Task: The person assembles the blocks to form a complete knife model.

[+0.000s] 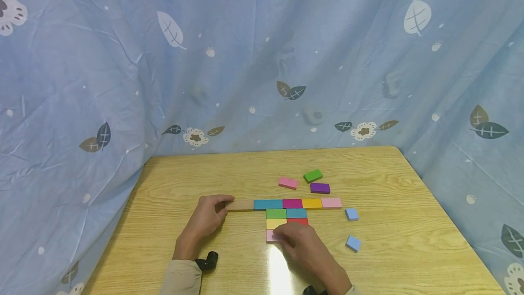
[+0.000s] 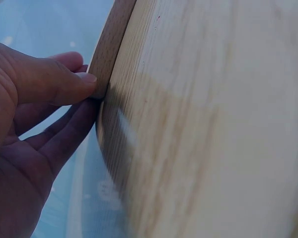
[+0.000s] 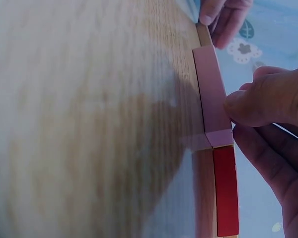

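A row of wooden blocks runs across the table: plain wood (image 1: 241, 205), blue (image 1: 268, 204), magenta (image 1: 292, 203), yellow-orange (image 1: 312, 203) and light pink (image 1: 331, 202). My left hand (image 1: 206, 216) pinches the left end of the plain wood block, thumb against its near side in the left wrist view. Below the row, green (image 1: 276, 213) and teal (image 1: 296, 213) blocks sit above pale yellow (image 1: 276, 224) and red (image 1: 303, 221) ones. My right hand (image 1: 302, 242) pinches a light pink block (image 3: 212, 91) under the yellow one and partly covers the red block.
Behind the row lie loose pink (image 1: 288, 183), green (image 1: 313, 176) and purple (image 1: 320, 188) blocks. Two small light-blue blocks (image 1: 351, 214) lie to the right. A patterned blue curtain (image 1: 254, 58) hangs around the back and sides of the wooden table (image 1: 409, 240).
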The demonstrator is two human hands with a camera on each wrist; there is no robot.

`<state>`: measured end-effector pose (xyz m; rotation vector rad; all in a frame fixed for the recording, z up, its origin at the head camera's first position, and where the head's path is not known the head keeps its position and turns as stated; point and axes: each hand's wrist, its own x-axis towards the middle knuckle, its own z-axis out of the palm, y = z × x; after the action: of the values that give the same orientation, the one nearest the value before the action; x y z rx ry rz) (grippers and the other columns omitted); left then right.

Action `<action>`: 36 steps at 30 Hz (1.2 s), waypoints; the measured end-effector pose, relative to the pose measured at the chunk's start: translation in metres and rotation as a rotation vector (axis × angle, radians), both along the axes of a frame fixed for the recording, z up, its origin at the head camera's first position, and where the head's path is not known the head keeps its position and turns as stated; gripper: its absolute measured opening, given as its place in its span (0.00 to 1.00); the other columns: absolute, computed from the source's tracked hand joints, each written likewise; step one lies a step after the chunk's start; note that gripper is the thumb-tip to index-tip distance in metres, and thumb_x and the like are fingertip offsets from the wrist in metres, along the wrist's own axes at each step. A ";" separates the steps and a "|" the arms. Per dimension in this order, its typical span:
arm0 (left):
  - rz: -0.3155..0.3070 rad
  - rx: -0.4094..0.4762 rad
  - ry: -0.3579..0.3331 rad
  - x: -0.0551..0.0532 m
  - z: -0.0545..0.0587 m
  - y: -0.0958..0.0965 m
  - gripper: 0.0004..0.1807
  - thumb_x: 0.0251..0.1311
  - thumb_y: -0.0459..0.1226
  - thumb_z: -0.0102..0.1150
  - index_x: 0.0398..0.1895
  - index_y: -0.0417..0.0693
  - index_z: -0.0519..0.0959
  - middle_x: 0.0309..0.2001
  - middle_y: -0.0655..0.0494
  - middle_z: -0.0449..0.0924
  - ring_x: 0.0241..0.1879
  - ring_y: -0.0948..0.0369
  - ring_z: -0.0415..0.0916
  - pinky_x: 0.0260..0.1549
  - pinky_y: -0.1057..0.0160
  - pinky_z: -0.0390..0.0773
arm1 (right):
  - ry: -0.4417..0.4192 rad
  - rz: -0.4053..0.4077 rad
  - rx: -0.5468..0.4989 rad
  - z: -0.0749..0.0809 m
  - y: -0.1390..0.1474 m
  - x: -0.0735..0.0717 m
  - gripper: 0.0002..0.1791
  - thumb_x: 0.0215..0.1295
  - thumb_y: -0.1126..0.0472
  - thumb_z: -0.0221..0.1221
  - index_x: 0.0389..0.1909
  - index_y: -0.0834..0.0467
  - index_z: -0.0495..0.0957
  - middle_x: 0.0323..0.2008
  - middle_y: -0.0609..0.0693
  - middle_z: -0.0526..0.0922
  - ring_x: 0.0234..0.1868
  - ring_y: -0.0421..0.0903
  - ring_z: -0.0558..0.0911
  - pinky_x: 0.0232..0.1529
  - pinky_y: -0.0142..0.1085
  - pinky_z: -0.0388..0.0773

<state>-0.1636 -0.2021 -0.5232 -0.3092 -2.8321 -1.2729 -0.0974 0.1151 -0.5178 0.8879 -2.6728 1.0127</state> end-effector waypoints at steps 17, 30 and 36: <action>0.002 -0.022 0.011 -0.001 0.001 0.001 0.21 0.65 0.23 0.71 0.59 0.47 0.90 0.56 0.52 0.91 0.59 0.51 0.88 0.60 0.47 0.88 | 0.035 0.022 -0.034 0.001 0.002 -0.001 0.12 0.65 0.72 0.73 0.44 0.54 0.92 0.42 0.42 0.94 0.44 0.40 0.90 0.50 0.38 0.92; -0.089 -0.088 0.257 0.005 0.027 0.023 0.17 0.64 0.28 0.76 0.56 0.40 0.90 0.57 0.45 0.90 0.61 0.43 0.85 0.63 0.39 0.85 | 0.195 -0.118 -0.103 0.039 0.060 -0.043 0.17 0.58 0.72 0.78 0.47 0.57 0.92 0.43 0.49 0.95 0.42 0.49 0.93 0.44 0.46 0.93; -0.316 -0.155 0.368 0.017 0.035 0.055 0.15 0.65 0.31 0.77 0.54 0.39 0.90 0.56 0.46 0.91 0.59 0.47 0.85 0.61 0.44 0.87 | 0.159 -0.231 -0.102 0.059 0.094 -0.065 0.15 0.64 0.69 0.77 0.50 0.53 0.92 0.44 0.47 0.95 0.44 0.50 0.94 0.45 0.49 0.93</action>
<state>-0.1468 -0.1471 -0.4879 -0.9221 -2.6309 -0.9109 -0.1620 0.2092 -0.4587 0.5959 -2.4957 0.9705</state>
